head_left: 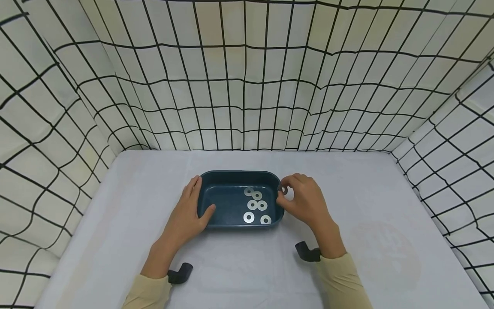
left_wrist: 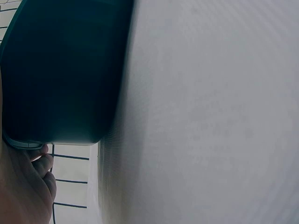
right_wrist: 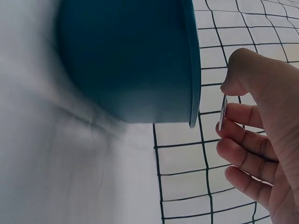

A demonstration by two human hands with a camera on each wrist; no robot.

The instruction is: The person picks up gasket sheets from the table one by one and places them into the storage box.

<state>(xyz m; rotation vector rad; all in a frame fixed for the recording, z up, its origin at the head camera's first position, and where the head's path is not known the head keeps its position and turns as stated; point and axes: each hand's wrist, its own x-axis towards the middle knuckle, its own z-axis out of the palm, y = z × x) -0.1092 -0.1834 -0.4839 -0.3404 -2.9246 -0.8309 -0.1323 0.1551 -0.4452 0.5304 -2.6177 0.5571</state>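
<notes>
A dark teal rectangular tub [head_left: 227, 206] sits on the white table, several flat metal washers [head_left: 248, 217] lying in its right half. My left hand [head_left: 187, 214] grips the tub's left end, thumb over the near rim and fingers along the outer side; the left wrist view shows the tub wall [left_wrist: 65, 74] beside that hand [left_wrist: 28, 186]. Just at the right rim, my right hand [head_left: 306, 199] pinches one washer [head_left: 284, 190] between thumb and fingers. The right wrist view shows that washer [right_wrist: 223, 113] edge-on, apart from the tub.
White cloth covers the table [head_left: 247, 266] around the tub. Black netting [head_left: 243, 94] over pale walls encloses the back and both sides. A dark angled piece [head_left: 180, 274] is worn at the left wrist, another [head_left: 307, 252] at the right.
</notes>
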